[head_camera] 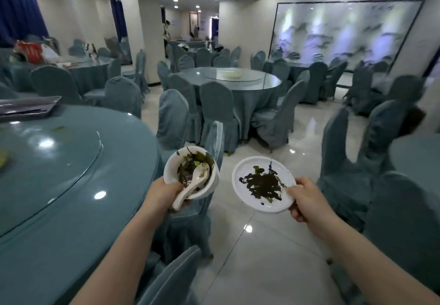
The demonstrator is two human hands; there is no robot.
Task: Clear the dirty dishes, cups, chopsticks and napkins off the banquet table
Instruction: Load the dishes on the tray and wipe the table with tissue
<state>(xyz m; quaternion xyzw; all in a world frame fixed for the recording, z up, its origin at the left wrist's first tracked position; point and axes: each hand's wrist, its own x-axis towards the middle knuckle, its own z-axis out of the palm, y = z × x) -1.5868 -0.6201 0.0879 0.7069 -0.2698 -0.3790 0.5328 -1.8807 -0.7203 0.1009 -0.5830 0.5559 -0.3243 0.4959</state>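
left hand [164,191]: fingers grip bowl [190,173] and spoon [192,185]
right hand [307,200]: fingers pinch plate [262,183] rim at 4 o'clock
table [71,185]: 9 o'clock, nearer left hand

Both bare forearms reached forward from the lower edge of the view, well apart. The left hand [164,193] was curled round a bowl [171,169] and the handle of a spoon [188,190]. The right hand [307,197] pinched the near rim of a plate [240,173], thumb on top.
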